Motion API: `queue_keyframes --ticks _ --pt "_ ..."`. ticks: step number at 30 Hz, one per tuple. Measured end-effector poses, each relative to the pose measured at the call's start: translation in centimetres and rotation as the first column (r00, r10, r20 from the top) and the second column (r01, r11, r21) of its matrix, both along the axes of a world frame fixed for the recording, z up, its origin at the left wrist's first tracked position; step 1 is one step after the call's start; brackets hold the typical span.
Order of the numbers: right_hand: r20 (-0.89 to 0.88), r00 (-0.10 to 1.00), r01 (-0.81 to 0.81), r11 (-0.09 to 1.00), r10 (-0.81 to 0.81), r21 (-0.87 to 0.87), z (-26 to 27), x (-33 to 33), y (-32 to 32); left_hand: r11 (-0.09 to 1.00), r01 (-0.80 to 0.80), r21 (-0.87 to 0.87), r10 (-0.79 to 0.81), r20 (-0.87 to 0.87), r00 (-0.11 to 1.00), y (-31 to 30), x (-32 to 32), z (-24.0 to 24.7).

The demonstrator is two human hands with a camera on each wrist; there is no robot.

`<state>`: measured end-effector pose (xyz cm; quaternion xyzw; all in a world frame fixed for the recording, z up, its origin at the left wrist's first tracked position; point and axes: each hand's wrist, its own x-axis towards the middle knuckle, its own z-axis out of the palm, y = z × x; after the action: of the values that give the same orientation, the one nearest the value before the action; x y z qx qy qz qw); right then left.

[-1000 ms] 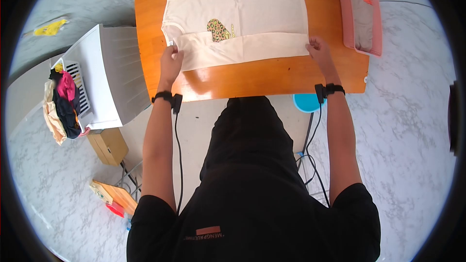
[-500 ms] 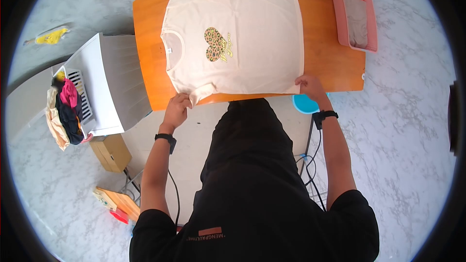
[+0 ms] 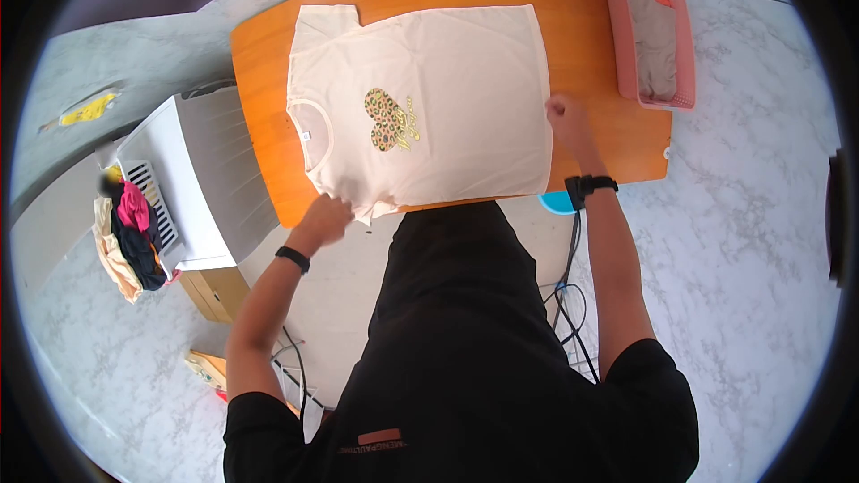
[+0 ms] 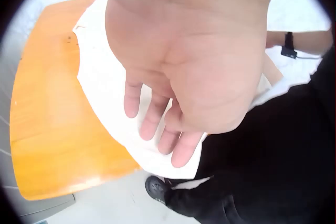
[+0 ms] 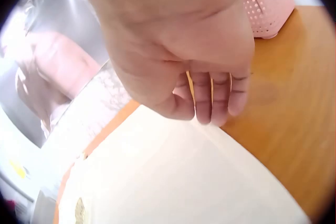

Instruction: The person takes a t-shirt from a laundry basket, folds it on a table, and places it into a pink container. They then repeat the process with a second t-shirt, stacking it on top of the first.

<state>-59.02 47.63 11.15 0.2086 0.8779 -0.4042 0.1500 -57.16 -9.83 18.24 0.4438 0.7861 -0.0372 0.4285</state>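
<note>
A cream T-shirt [image 3: 465,80] with a leopard-print heart lies spread front up on the wooden table [image 3: 259,89], its neckline to the left. My left hand [image 3: 324,219] is at the near sleeve, which hangs a little over the table's front edge. In the left wrist view the fingers [image 4: 152,119] reach down over the cream fabric, fairly straight. My right hand [image 3: 570,123] hovers by the hem at the right side. Its fingers [image 5: 203,98] hang loosely bent over the hem edge in the right wrist view, with no cloth between them.
A pink basket [image 3: 624,40] with greyish cloth inside stands at the table's right end. To the left, a white basket [image 3: 148,181] of mixed clothes is beside a white cabinet [image 3: 192,206]. A blue basin [image 3: 557,203] shows under the table's front edge.
The shirt's near side, folded over and held by both hands at first, now lies flat towards me. My right hand has let go of the hem corner and moved away along the hem.
</note>
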Motion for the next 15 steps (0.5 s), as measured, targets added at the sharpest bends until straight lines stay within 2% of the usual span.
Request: queue_keyframes --ticks 1,2,3,4,6,7,9,10,12,13,15 --pt "-0.047 0.996 0.082 0.996 -0.08 0.024 -1.0 -1.8 0.2 0.978 -0.207 -0.027 0.206 -0.037 0.978 0.5 -1.6 -0.4" --pt "-0.062 0.988 0.142 0.989 -0.139 0.044 -1.9 -3.6 0.6 0.911 -0.386 0.146 0.405 -0.127 0.906 0.4 -3.0 -1.5" --pt "-0.079 0.978 0.2 0.978 -0.195 0.063 -2.5 -5.5 0.9 0.786 -0.523 0.328 0.595 -0.178 0.783 0.1 -4.8 -2.9" --pt "-0.075 0.978 0.197 0.979 -0.193 0.059 -2.2 -7.1 0.6 0.655 -0.654 0.38 0.745 -0.18 0.642 0.0 -7.2 -4.1" --pt "-0.106 0.969 0.243 0.945 -0.224 0.218 -0.6 -10.4 -0.5 0.34 -0.83 0.442 0.94 -0.129 0.316 0.2 -12.1 -6.3" --pt "-0.105 0.971 0.234 0.949 -0.215 0.214 -0.1 -11.6 -0.8 0.174 -0.876 0.45 0.985 -0.089 0.15 0.2 -14.4 -7.1" --pt "-0.006 0.985 0.166 0.942 -0.172 0.292 0.4 -13.4 -1.6 0.139 -0.82 0.555 0.979 -0.204 0.028 -0.4 -17.6 -9.2" --pt "-0.004 0.986 0.161 0.944 -0.167 0.289 0.8 -13.9 -2.0 0.137 -0.821 0.554 0.978 -0.208 0.022 -0.3 -18.9 -9.8" --pt "0.058 0.992 0.085 0.929 -0.113 0.36 1.2 -14.2 -2.1 0.055 -0.902 0.428 0.941 -0.324 -0.096 0.6 -20.8 -10.0" --pt "0.058 0.992 0.085 0.931 -0.113 0.356 0.5 -14.0 -1.7 0.056 -0.902 0.428 0.94 -0.327 -0.096 1.9 -21.2 -8.9" --pt "0.032 0.995 0.083 0.938 -0.099 0.337 -1.6 -13.5 -0.6 0.045 -0.968 0.247 0.841 -0.532 -0.097 4.8 -22.4 -6.0"
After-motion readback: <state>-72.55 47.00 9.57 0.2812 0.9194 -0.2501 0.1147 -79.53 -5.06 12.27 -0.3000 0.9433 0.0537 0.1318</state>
